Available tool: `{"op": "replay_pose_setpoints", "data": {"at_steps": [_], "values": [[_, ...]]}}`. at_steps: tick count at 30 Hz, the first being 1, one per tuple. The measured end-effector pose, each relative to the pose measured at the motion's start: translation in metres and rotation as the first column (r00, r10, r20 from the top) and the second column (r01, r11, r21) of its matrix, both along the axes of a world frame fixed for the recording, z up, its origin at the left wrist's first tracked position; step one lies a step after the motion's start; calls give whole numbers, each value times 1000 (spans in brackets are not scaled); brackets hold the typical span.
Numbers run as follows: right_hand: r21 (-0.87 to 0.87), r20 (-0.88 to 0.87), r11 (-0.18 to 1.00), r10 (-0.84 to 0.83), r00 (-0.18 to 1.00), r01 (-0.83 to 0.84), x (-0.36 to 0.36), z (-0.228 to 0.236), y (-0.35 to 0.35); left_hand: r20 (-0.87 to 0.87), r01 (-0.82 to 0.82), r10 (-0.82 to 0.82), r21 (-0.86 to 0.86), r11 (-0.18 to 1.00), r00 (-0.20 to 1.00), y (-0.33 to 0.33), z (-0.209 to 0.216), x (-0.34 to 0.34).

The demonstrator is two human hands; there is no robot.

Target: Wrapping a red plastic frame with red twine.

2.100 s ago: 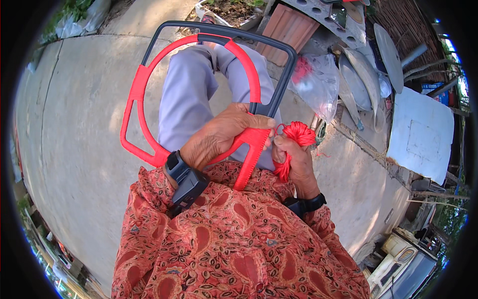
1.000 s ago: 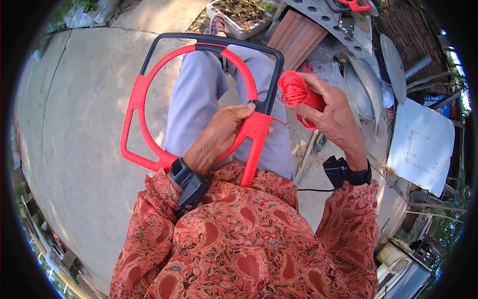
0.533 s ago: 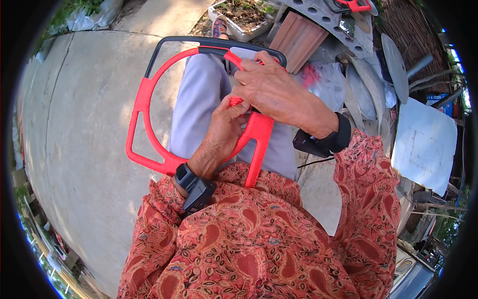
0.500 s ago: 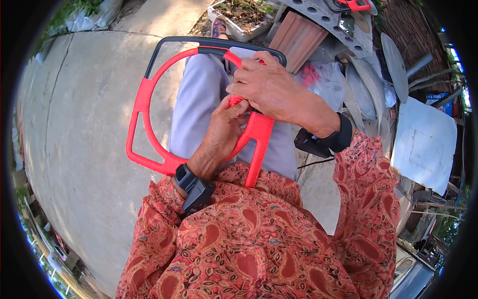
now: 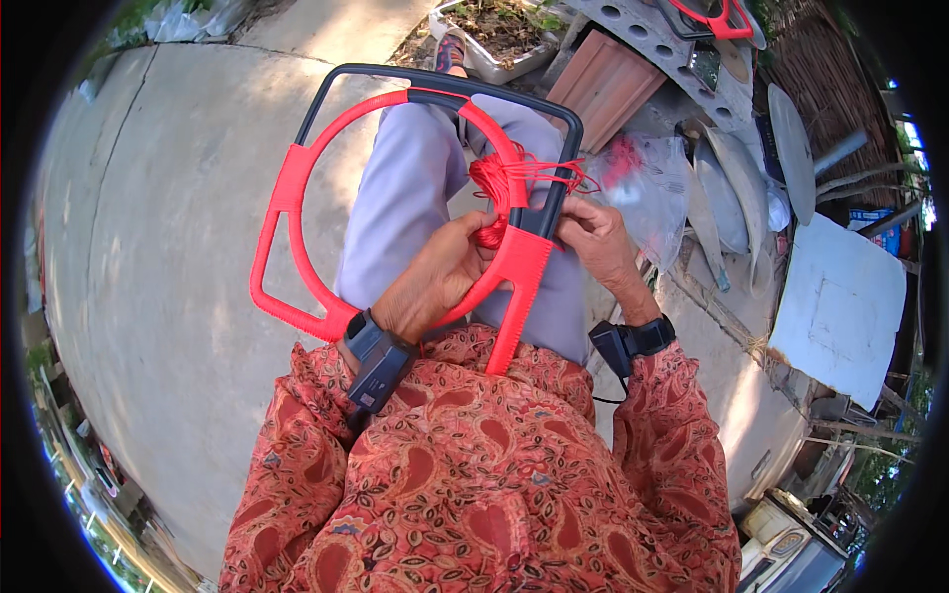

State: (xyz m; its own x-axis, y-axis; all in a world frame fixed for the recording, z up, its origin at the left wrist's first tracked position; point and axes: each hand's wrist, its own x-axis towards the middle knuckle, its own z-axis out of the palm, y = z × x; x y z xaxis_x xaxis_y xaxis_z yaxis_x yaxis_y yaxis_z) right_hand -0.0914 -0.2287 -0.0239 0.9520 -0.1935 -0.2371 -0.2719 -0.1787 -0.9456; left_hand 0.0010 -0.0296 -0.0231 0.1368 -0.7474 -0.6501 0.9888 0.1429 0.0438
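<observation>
A dark rectangular frame [image 5: 568, 148] with a ring inside it rests across my lap. Red cord is wound tightly over much of the ring and the lower frame. A loose bundle of red cord [image 5: 491, 180] lies against the right side of the ring, its strands trailing over the frame's right bar. My left hand [image 5: 450, 269] is closed on the lower part of this bundle, beside the ring. At the outer side of the right bar, just above the wrapped section, my right hand [image 5: 598, 242] pinches its fingers together; what they grip is hidden.
Concrete floor [image 5: 188, 247] spreads to the left. On the right are a clear plastic bag [image 5: 647, 188], grey curved pieces [image 5: 732, 188] and a white board [image 5: 840, 296]. A terracotta block [image 5: 605, 89] and a soil-filled planter [image 5: 494, 59] stand ahead. Another red-wrapped frame [image 5: 727, 22] lies far right.
My right hand has come off the top of the cord bundle and moved right and down to the frame's outer edge. The bundle and its loose strands now show. My left hand stays nearly in place.
</observation>
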Motion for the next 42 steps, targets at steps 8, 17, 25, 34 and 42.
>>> {"op": "replay_pose_setpoints", "data": {"at_steps": [8, 17, 25, 34, 42], "values": [[-328, 233, 897, 380, 895, -296, 14, 5, 13, 133, 154, -159, 50, 987, 978, -5, 6, -4], [-293, 274, 956, 60, 960, 24, -26, 16, 10, 328, 143, -128, -22, 990, 936, 1, 26, -9], [-606, 304, 791, 134, 943, 84, -37, 56, -10, 504, 185, -158, -3, 983, 849, 0, 25, -15], [526, 278, 783, -529, 802, 333, -31, 43, -31, 346, 69, -57, -24, 997, 936, -7, 13, -14], [921, 334, 299, -281, 899, -249, -77, 116, -36, 394, 35, -53, 55, 998, 918, -8, 13, -15]]}}
